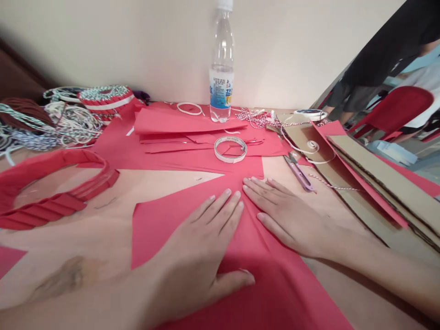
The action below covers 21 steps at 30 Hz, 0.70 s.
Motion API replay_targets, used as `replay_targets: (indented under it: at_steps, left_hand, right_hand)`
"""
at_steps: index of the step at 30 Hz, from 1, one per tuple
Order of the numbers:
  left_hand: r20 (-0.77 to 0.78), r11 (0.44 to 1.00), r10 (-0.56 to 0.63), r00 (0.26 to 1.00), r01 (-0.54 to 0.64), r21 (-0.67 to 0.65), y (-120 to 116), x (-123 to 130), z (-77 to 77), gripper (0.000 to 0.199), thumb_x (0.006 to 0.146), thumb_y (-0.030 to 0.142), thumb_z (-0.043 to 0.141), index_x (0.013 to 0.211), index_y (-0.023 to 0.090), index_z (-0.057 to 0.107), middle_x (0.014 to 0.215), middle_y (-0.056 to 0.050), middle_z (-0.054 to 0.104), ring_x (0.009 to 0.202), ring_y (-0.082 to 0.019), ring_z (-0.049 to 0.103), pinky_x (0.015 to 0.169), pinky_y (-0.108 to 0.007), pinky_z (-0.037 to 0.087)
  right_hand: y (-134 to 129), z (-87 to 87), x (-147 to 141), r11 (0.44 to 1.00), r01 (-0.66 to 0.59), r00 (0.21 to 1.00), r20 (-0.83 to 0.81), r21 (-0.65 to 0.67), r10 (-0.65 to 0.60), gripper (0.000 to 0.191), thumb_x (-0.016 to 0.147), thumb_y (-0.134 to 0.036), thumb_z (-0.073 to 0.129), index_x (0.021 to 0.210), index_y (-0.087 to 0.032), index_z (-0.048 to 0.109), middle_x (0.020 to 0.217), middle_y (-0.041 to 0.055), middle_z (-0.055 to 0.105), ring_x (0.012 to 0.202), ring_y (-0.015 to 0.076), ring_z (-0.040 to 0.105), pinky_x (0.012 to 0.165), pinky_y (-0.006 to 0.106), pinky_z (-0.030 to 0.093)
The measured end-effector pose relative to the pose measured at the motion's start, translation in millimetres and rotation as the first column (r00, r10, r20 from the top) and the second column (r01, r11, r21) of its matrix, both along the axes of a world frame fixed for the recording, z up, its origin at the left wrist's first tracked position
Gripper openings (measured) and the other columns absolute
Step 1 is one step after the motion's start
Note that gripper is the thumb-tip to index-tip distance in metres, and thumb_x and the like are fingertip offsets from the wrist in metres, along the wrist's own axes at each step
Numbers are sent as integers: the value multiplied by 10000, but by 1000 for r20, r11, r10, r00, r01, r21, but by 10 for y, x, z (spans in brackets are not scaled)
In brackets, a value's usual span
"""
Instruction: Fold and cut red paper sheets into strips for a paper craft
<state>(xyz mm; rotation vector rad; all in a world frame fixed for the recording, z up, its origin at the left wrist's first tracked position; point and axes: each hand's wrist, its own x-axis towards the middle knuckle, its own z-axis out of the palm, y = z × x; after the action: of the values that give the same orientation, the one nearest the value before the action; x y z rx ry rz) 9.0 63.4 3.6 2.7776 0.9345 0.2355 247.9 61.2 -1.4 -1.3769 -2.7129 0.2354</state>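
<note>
A large sheet of red paper (161,220) lies on the table in front of me, with a crease or ridge running between my hands. My left hand (206,243) rests flat on it, fingers stretched forward and thumb out to the right. Flat on the sheet's right part lies my right hand (285,211), its fingers pointing to the upper left. The fingertips of both hands come close together near the crease. Just beyond them a roll of tape (230,158) sits on stacked red papers (185,121). Purple-handled thread snips (299,172) lie beyond my right hand.
A water bottle (222,87) stands by the wall. At left are a pleated red paper ring (44,213), bundles of cord (68,117) and a cord-topped red roll (108,98). Cardboard strips (388,183) lie at right. A person (371,59) stands beyond a red chair (395,114).
</note>
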Motion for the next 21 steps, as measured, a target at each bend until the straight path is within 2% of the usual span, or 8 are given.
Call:
replay_targets:
  at_steps: [3,9,13,17,21]
  left_hand:
    - [-15,999,10,1000,-11,-44,-65,32,-44,873,837,707,396,1453,90,357,1523,-174,313,1413,-323,284,1173,-459,227]
    - [-60,997,13,998,-18,-81,-47,86,-9,918,837,693,397,1452,14,327,1539,-210,231,1431,-340,220,1175,-482,202]
    - [-59,995,23,998,-29,-96,-41,83,-12,934,837,713,364,1471,32,293,1549,-193,218,1434,-334,220,1173,-487,201]
    - [-69,994,44,997,-51,-100,41,23,-19,993,803,774,337,1490,61,259,1568,-170,173,1447,-322,181,1179,-474,178]
    - [-128,995,6,992,-19,-100,114,-31,-19,1020,794,790,326,1506,70,205,1578,-163,114,1463,-316,93,1186,-471,120]
  right_hand:
    - [-31,-14,-36,999,45,999,0,7,-45,531,979,-318,279,1471,-126,334,1542,105,273,1429,209,249,1173,461,237]
    - [-113,-72,-126,990,133,991,-19,44,-133,546,981,-344,257,1466,-109,343,1537,100,290,1431,202,246,1173,450,240]
    - [-148,-61,-175,984,172,985,-9,35,-172,556,979,-352,247,1469,-104,338,1536,99,295,1433,212,242,1175,463,223]
    - [-157,-23,-160,989,149,988,38,19,-150,566,986,-359,221,1491,-112,285,1559,79,236,1446,210,197,1182,470,185]
    - [-165,16,-147,991,130,988,77,11,-130,571,988,-367,212,1502,-120,251,1570,83,189,1453,216,162,1181,495,157]
